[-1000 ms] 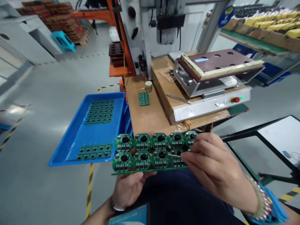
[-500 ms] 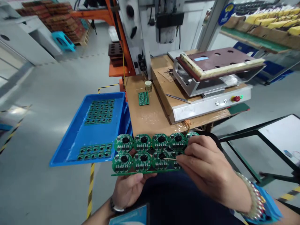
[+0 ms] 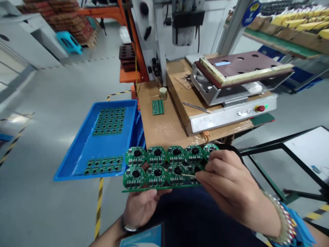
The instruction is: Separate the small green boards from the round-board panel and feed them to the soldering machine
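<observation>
A green circuit board panel (image 3: 155, 176) with two rows of round boards, each bearing a black blob, is held up in front of me. My left hand (image 3: 143, 208) grips its near edge from below, thumb on the rim and fingers underneath, partly hidden. Between the thumb and fingers of my right hand (image 3: 226, 181) is a thin wooden stick (image 3: 189, 175). The stick's tip lies close to the black blob of the third board in the near row; I cannot tell whether it touches. My right hand covers the panel's right end.
A blue tray (image 3: 77, 151) with several board panels stands at left. On the brown workbench (image 3: 164, 132) are a small green board (image 3: 158, 107), a lidded jar (image 3: 163, 93) and tweezers (image 3: 196, 107). A machine with a maroon fixture plate (image 3: 246, 65) and red button (image 3: 260, 108) stands behind.
My right hand has shifted slightly right, drawing the stick's tip from the black blob toward its lower right edge. The panel and my left hand stay nearly in place.
</observation>
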Tool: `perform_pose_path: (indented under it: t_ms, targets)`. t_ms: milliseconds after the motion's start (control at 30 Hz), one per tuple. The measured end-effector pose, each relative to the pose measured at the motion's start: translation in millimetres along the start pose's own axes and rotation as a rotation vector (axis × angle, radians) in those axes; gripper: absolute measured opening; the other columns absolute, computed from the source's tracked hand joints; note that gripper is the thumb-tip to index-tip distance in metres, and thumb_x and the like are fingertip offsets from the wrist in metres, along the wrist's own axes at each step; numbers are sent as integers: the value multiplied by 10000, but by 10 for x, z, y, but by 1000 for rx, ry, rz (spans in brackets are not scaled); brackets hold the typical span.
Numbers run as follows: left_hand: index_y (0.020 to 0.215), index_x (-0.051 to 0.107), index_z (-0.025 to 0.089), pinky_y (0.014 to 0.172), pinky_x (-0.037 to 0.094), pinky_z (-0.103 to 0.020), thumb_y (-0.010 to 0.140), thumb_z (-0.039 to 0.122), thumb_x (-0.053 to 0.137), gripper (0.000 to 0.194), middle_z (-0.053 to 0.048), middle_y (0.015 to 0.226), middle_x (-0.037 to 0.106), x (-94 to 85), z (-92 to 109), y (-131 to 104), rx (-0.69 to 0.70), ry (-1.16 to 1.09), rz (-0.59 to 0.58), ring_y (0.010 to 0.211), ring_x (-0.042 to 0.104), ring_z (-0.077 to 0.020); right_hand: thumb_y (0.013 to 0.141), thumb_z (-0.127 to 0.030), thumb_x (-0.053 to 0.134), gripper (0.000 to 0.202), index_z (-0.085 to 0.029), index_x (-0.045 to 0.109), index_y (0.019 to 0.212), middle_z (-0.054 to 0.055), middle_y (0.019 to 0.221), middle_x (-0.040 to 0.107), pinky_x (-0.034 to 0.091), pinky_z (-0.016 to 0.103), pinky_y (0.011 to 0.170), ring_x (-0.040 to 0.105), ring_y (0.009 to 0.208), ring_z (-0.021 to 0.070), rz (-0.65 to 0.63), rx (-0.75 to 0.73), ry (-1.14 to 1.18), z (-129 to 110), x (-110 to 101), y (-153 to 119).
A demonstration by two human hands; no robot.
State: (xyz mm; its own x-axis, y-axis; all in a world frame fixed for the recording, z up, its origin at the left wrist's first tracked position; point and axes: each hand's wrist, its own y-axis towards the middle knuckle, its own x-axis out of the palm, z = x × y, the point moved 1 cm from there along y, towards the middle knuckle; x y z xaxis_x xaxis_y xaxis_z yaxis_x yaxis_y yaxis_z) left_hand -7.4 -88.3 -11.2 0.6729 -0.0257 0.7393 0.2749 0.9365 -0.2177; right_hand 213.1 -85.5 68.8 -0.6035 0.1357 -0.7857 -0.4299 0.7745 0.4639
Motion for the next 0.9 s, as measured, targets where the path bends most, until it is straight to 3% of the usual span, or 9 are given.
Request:
perform_pose_path:
  t_ms: [400, 633, 900]
  targets:
    - [1114, 611, 453, 726, 586, -348, 694, 65, 675, 575, 80, 1049, 713, -38, -3, -30, -37, 9, 49, 904, 668, -221, 775, -50, 564, 139, -127, 643, 861, 48, 715, 556, 407, 347, 713, 464, 835, 185, 19, -3, 25, 8, 46, 15]
    - [1122, 612, 430, 736, 580, -314, 715, 57, 651, 554, 85, 1067, 707, -11, -3, 3, -31, 0, -17, 926, 662, -210, 784, -59, 555, 137, -140, 644, 848, 39, 705, 556, 411, 340, 719, 476, 831, 180, 24, 7, 2, 7, 47, 22]
    - [1117, 617, 431, 736, 577, -340, 707, 76, 672, 545, 59, 1009, 727, 14, -8, -21, -50, 35, 46, 863, 677, -212, 801, -67, 540, 135, -152, 637, 840, 37, 702, 560, 416, 334, 724, 467, 830, 176, 35, 17, -17, -19, 52, 44]
